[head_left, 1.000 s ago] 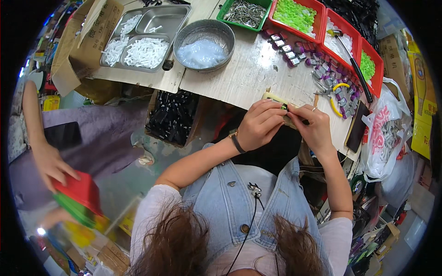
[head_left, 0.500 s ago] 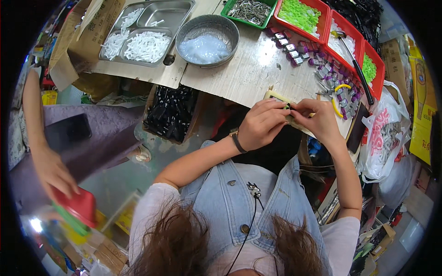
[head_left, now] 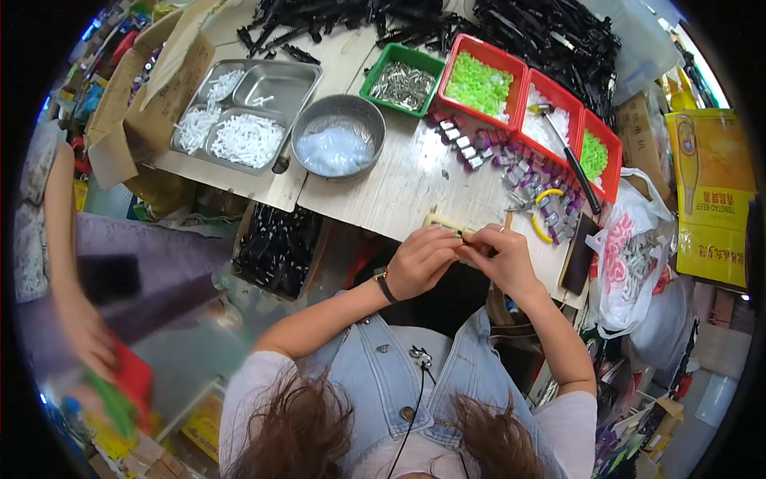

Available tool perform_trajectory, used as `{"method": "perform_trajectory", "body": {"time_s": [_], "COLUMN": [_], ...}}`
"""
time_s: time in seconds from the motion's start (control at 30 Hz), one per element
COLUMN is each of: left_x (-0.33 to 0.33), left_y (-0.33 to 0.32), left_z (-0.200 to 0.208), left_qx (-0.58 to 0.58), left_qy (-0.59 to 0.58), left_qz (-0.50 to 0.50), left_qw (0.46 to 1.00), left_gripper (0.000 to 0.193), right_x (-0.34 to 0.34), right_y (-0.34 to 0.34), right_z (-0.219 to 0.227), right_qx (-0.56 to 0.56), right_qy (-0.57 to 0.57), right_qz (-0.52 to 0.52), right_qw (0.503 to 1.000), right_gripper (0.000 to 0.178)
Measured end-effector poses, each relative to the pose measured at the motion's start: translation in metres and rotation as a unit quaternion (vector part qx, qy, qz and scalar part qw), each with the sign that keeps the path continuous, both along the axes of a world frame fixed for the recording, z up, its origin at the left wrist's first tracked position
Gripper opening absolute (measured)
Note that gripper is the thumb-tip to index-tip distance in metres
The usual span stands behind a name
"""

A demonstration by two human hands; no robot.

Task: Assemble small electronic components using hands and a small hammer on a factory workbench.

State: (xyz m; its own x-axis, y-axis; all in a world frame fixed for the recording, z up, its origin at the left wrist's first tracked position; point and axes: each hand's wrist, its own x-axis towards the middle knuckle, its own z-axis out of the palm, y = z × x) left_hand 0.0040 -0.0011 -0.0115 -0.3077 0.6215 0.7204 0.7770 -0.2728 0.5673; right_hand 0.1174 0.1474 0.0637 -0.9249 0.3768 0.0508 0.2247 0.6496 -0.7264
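Observation:
At the table's front edge my two hands meet over a cream-coloured block [head_left: 441, 219]. A small dark part [head_left: 463, 236] with a bit of green sits between my fingertips. My left hand [head_left: 424, 257], with a black band at its wrist, is closed around one end of it, its fingers bent together. From the other side my right hand [head_left: 504, 259] pinches the same part between thumb and forefinger. Most of the part is hidden by the fingers. Right of my hands lie yellow-handled pliers [head_left: 544, 214] among many purple-and-silver pieces [head_left: 504, 160].
Behind stand red trays [head_left: 519, 112] of green and white bits, a green tray [head_left: 369, 92] of metal pins, a metal bowl [head_left: 297, 144] and a steel tray [head_left: 299, 76]. A screwdriver [head_left: 576, 164] rests across the red trays. At left, a co-worker's hand [head_left: 86, 335] holds red and green trays.
The whole view has shifted, so the tabletop shows lower and more black parts appear behind. My fingers stay on the small part. The co-worker's hand and trays have moved slightly.

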Motion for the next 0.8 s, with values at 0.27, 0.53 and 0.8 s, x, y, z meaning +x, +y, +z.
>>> {"method": "perform_trajectory", "body": {"time_s": [0.27, 0.53, 0.8], "left_x": [0.007, 0.011, 0.016], "left_y": [0.003, 0.007, 0.001], "left_z": [-0.009, -0.004, 0.000], "left_qx": [0.046, 0.048, 0.029], "left_qy": [-0.023, -0.040, -0.050], "left_qz": [0.011, -0.001, -0.008], "left_qw": [0.999, 0.998, 0.998], "left_gripper": [0.023, 0.019, 0.017], "right_x": [0.002, 0.031, 0.133], "right_y": [-0.003, 0.103, 0.278], "right_z": [0.000, 0.182, 0.512], "right_qx": [0.027, 0.158, 0.809], "right_qy": [-0.027, 0.329, -0.033], "right_qz": [-0.025, -0.221, -0.360], "right_qw": [0.999, 0.905, 0.463], "right_gripper": [0.020, 0.046, 0.030]}}
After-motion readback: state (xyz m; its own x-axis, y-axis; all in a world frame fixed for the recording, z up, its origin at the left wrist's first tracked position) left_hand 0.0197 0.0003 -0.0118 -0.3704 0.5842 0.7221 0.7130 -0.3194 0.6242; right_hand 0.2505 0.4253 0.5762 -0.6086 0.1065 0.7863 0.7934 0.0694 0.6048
